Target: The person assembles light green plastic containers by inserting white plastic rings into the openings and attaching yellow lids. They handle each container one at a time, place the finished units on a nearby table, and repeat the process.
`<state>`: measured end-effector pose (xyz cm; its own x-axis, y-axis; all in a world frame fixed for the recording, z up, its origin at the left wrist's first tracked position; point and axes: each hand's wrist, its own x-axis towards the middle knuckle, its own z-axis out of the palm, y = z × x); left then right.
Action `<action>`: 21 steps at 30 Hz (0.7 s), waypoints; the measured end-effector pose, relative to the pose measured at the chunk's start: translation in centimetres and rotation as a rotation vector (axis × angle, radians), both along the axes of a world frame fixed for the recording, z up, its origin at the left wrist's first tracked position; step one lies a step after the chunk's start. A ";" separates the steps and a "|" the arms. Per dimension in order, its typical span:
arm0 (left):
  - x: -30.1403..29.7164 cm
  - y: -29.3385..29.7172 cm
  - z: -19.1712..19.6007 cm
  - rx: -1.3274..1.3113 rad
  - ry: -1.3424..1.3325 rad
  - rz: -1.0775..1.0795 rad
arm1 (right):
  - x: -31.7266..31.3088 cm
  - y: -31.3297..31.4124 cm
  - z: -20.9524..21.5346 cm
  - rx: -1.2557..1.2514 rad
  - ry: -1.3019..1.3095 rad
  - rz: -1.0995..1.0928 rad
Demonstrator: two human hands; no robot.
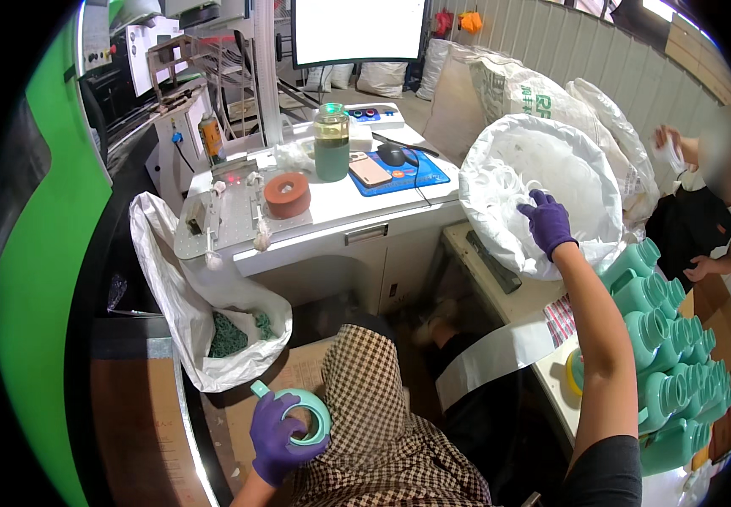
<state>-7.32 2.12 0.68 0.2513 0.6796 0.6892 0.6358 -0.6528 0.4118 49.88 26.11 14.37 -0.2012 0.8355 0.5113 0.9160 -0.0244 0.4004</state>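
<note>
My left hand [278, 439], in a purple glove, is closed around a teal plastic jug [320, 417] beside my lap. The jug's round mouth faces up and a handle piece juts toward the upper left. On the other side, my right hand [548, 223], also gloved in purple, reaches into a large white sack [589, 182]. Its fingers are stretched out and apart over a heap of white plastic rings [501, 188]. Whether the fingertips touch a ring is hard to tell. More teal jugs [649, 329] stand grouped to the right of my right forearm.
A white machine table [340, 221] carries a jar of green liquid [332, 152], a phone [370, 171], a mouse [392, 155] and an orange tape roll [287, 195]. A sack with green scraps [229, 335] hangs at left. A co-worker [703, 211] is at far right.
</note>
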 end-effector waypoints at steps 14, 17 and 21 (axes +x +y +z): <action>-0.2 0.4 1.3 -0.071 0.037 0.014 | -21.6 -15.5 -2.8 -0.659 1.513 0.715; 0.7 0.8 1.7 -0.050 0.007 -0.017 | -27.1 -21.0 -12.2 -0.796 1.106 0.657; 0.2 -0.3 1.9 -0.121 -0.011 0.053 | -27.5 -22.5 -12.6 -0.465 0.578 0.616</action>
<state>-7.09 1.86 2.57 0.2057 0.7701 0.6039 0.6628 -0.5637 0.4930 22.39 3.58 1.76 -0.4933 0.8116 0.3131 0.7738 0.5738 -0.2683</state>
